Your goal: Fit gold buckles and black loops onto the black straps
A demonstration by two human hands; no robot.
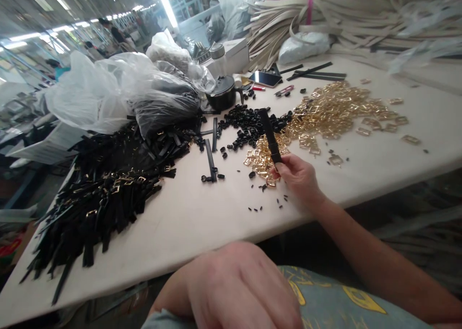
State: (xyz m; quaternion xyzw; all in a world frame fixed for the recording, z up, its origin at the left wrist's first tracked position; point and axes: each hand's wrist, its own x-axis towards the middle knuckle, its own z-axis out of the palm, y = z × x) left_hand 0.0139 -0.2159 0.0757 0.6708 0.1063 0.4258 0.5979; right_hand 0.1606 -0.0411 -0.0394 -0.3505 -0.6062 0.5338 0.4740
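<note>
My right hand (298, 177) rests on the table's near edge and pinches the lower end of a black strap (269, 134) that points away from me. The strap lies over a spread of gold metal buckles (335, 110) and small black loops (249, 122). My left hand (238, 285) is low in front of me, below the table edge, seen from the back with its fingers curled under and hidden. A big pile of finished black straps with gold buckles (104, 194) lies at the left of the white table (195, 218).
Clear plastic bags (119, 90) of black parts sit at the back left. A black pot (224, 93), a phone (265, 78) and a white box (234, 54) stand behind the loops. Bundled cream strips (346, 16) fill the far right. Two loose straps (211, 158) lie mid-table.
</note>
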